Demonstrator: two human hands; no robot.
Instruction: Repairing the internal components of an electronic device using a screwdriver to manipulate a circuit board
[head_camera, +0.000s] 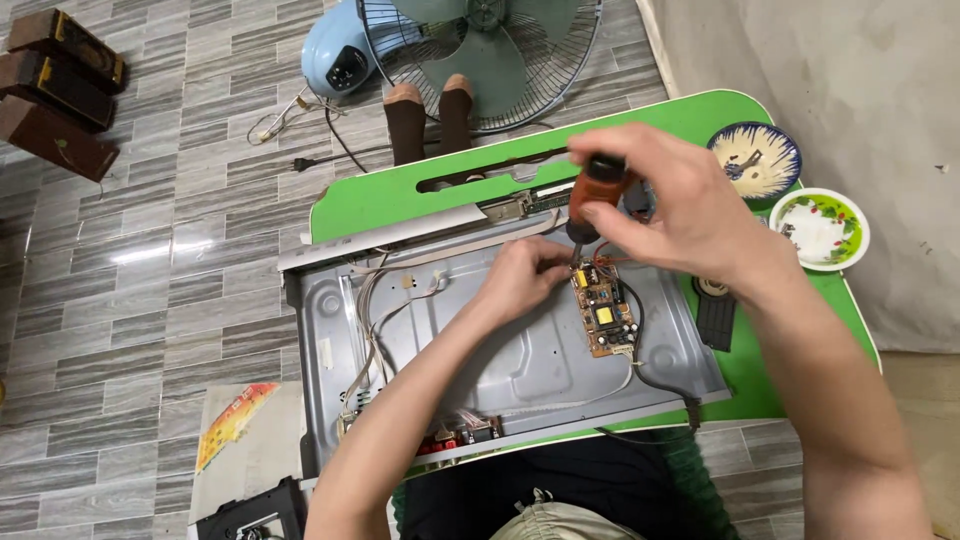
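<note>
Head view of a repair in progress on an opened appliance chassis (500, 360), a shallow grey sheet-metal tray lying on a green bench (400, 195). The right hand (680, 205) is closed around the orange-and-black handle of a screwdriver (598, 195), held nearly upright with its tip at the upper edge of a small tan circuit board (603, 310) seated in the right part of the tray. The left hand (525, 275) rests just beside the tip, fingers curled as if to steady it or pinch a small part; what, if anything, it grips cannot be told.

The step in hand appears to be driving or loosening a fastener at the board's top corner. The next move would seem to call for keeping the shaft square to the board and light pressure, since loose wires (385, 310) run close by.

Open room lies mainly over the bare tray floor left of the board. To the right, a black ribbed part (716, 318) and two small bowls (820, 228) sit near the bench edge, well within elbow sweep. Behind the bench, a standing fan (480, 60) and a person's dark-socked feet (430, 115) limit reach forward.
</note>
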